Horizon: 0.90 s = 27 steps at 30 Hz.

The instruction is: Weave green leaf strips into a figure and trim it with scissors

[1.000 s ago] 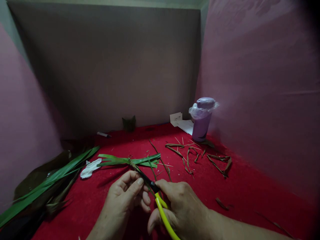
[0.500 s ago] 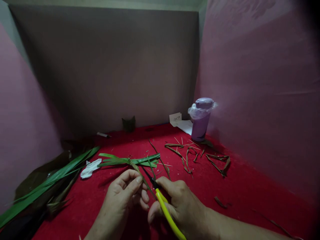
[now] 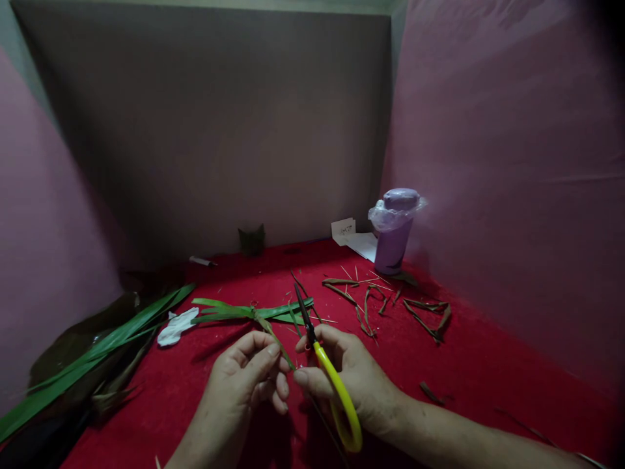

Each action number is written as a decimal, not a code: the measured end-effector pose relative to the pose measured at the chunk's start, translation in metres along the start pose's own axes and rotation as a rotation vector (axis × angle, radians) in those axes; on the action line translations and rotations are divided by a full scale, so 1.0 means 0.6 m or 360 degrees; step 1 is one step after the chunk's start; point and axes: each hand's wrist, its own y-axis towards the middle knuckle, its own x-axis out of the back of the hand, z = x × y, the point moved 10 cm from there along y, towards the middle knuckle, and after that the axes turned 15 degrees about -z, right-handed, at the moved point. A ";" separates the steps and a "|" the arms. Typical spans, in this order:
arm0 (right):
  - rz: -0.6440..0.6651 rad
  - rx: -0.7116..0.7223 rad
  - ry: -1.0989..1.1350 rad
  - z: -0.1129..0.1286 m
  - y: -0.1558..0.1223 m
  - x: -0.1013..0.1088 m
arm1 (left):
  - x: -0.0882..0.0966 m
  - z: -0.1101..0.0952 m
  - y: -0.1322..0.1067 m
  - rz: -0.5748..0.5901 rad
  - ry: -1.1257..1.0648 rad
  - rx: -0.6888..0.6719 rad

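My left hand [image 3: 251, 374] pinches a narrow brown-green leaf strip [image 3: 274, 340] between thumb and fingertips. It runs up to a piece made of green leaf strips [image 3: 223, 312] that spread out to both sides. Close on the right, my right hand [image 3: 349, 374] is closed around yellow-handled scissors [image 3: 336, 381]. Their dark blades point up and away, look closed, and stand apart from the pinched strip. My right thumb tip is near the strip's lower end; I cannot tell whether it touches.
Long green leaves [image 3: 112, 352] lie at the left beside crumpled white tissue [image 3: 178, 326]. Bent dried leaf strips [image 3: 427, 316] and thin sticks [image 3: 355, 273] are scattered at right on the red cloth [image 3: 469, 391]. A purple tumbler [image 3: 393, 241] stands behind them, beside white cards [image 3: 362, 244].
My right hand has turned the scissors upright and drawn the blades away from the strip; they pointed up-left beside it before. My left hand keeps its pinch, nearly still.
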 end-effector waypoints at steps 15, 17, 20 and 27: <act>0.0105 -0.0177 0.0224 0.000 -0.008 -0.012 | -0.022 0.013 -0.008 0.0209 -0.0125 0.0183; 0.0108 -0.0190 0.0194 -0.002 -0.008 -0.012 | -0.025 0.014 -0.009 0.0227 -0.0145 0.0206; 0.0112 -0.0184 0.0202 -0.005 -0.005 -0.012 | -0.028 0.014 -0.012 0.0257 -0.0170 0.0208; 0.0022 -0.0161 0.0185 -0.002 -0.004 -0.003 | -0.023 0.013 -0.006 0.0225 -0.0169 0.0151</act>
